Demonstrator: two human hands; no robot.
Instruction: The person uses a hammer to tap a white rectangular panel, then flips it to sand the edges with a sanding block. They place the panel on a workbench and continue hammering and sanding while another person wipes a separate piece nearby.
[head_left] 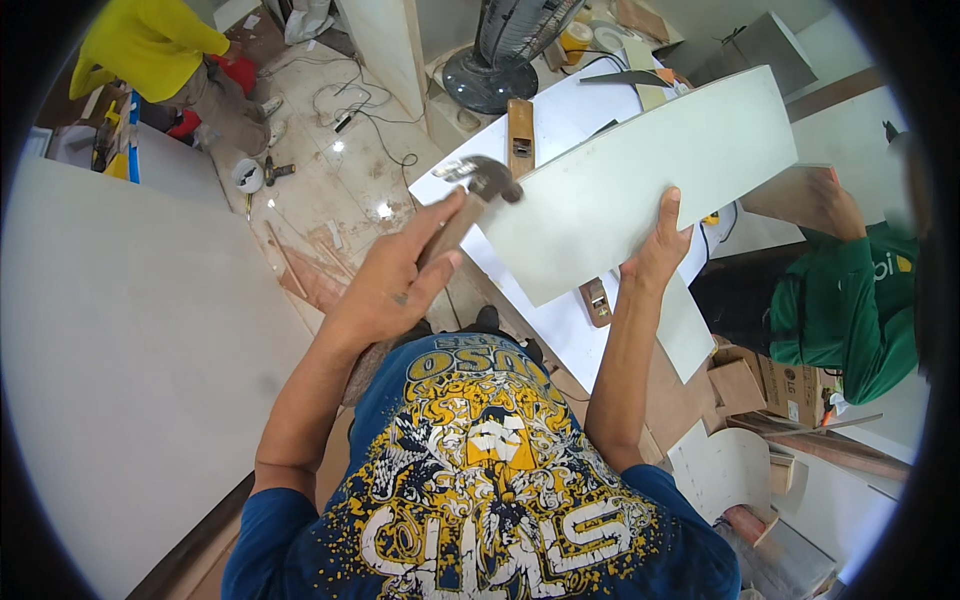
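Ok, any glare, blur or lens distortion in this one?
Head view: bright glare spots on the tiled floor; head view: the hammer looks slightly blurred at its head, while the left hand is clearer; head view: a dark, curved fisheye border cuts off the large pale panel.

Wide fisheye, head-worn, looking down, near
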